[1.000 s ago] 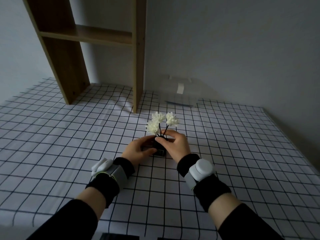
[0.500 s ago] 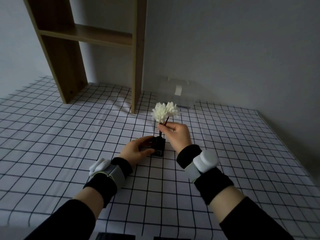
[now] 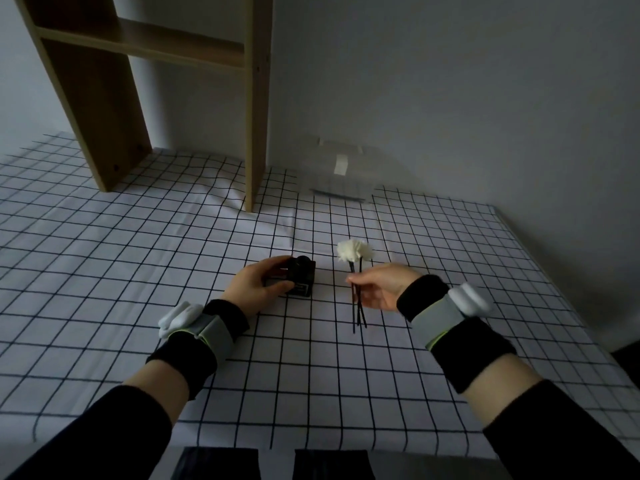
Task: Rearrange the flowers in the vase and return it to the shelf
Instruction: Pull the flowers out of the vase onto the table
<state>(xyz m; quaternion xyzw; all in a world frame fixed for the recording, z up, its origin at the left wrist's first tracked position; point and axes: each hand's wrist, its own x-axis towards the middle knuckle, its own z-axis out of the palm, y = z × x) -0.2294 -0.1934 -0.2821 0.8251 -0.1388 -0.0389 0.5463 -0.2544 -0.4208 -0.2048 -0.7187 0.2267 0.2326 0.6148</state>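
A small black square vase (image 3: pixel 304 280) stands on the checked tablecloth, nothing in its round neck. My left hand (image 3: pixel 258 285) grips it from the left side. To its right, my right hand (image 3: pixel 379 287) pinches a bunch of white flowers (image 3: pixel 354 251) by their thin black stems, which hang down below my fingers just above the cloth. The flowers are fully out of the vase and about a hand's width to its right. The wooden shelf (image 3: pixel 145 46) stands at the back left, with its board well above the table.
A clear plastic box (image 3: pixel 337 174) sits against the wall behind the vase, right of the shelf's upright post (image 3: pixel 257 109). The table's right edge (image 3: pixel 554 289) runs diagonally close to my right wrist. The grey wall lies behind.
My right hand lifted the flowers out of the vase and carried them to the right. My left hand stayed on the vase.
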